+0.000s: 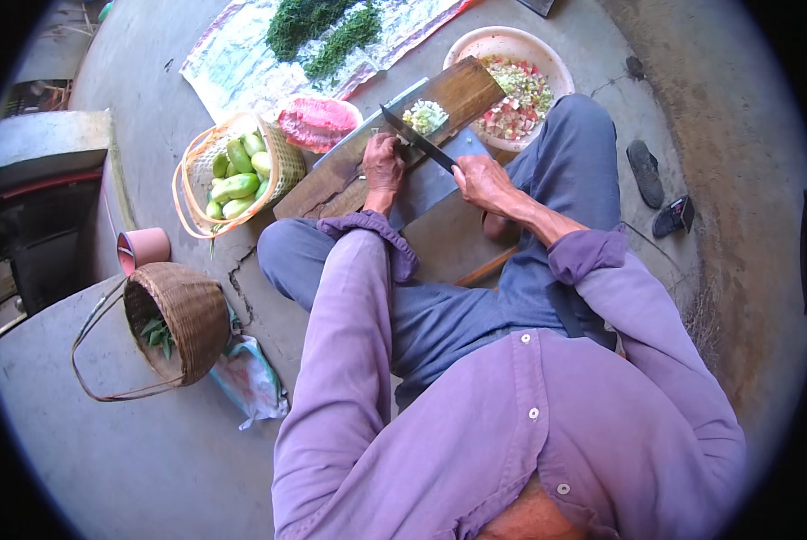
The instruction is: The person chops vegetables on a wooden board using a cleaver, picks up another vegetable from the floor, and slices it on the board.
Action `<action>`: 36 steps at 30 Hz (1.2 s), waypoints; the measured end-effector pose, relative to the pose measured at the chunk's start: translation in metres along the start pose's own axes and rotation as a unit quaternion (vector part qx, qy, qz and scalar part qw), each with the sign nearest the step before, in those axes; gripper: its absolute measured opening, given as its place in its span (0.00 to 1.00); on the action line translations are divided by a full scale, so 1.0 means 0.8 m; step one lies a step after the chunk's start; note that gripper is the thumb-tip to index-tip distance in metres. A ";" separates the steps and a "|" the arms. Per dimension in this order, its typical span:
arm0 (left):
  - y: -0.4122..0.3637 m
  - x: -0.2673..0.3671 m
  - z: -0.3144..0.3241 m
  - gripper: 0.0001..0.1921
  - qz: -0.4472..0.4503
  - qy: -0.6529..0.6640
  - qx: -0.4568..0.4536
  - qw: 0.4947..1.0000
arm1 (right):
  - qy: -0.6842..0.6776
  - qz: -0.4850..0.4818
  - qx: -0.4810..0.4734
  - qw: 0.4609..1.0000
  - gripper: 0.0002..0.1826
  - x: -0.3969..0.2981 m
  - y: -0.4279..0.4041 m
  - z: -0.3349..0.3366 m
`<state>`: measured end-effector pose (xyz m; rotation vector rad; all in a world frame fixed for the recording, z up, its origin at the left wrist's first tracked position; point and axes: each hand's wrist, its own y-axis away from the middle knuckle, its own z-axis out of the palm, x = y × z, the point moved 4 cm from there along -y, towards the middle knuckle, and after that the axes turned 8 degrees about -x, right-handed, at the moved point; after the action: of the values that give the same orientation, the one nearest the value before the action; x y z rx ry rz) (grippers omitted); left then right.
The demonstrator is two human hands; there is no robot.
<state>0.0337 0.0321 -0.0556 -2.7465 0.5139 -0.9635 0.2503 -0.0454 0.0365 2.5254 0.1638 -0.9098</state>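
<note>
In my right hand [482, 182] is the handle of a knife with a long dark blade [413, 136]. The blade slants across a wooden cutting board [336, 182], its tip up and to the left. Beside the blade, my left hand [383, 164] rests on the board with curled fingers; whatever lies under the fingertips is hidden. A small heap of chopped pale-green vegetable [425, 117] sits on the board just beyond the knife. The board's far end reaches over a pale plastic basin [452, 50], which contains chopped green, white and pink pieces [518, 101].
Left of the board stand a woven basket [289, 155] of green gourd-like vegetables [235, 185] and a hollowed pink melon half [319, 123]. Chopped greens [343, 44] cover part of a plastic sheet [221, 74]. A wicker basket [187, 317] lies tipped near a pink bucket [148, 248]. Shoes [645, 173] are at right.
</note>
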 end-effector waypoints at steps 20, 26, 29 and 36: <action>0.000 -0.002 0.000 0.08 -0.008 -0.009 -0.021 1.000 | 0.021 0.005 -0.015 1.000 0.17 -0.002 0.004 0.009; 0.000 -0.003 -0.001 0.07 0.004 -0.027 0.005 1.000 | 0.007 0.002 -0.018 1.000 0.17 0.006 -0.007 0.014; 0.000 -0.004 -0.002 0.07 -0.009 0.008 0.018 1.000 | -0.011 -0.012 0.004 1.000 0.17 0.010 -0.008 0.009; 0.005 -0.003 -0.009 0.06 -0.067 0.022 0.017 0.997 | -0.001 -0.022 0.015 1.000 0.16 0.005 0.004 0.008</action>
<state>0.0265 0.0292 -0.0527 -2.7637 0.3210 -1.0532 0.2506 -0.0513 0.0306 2.5582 0.2077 -0.9391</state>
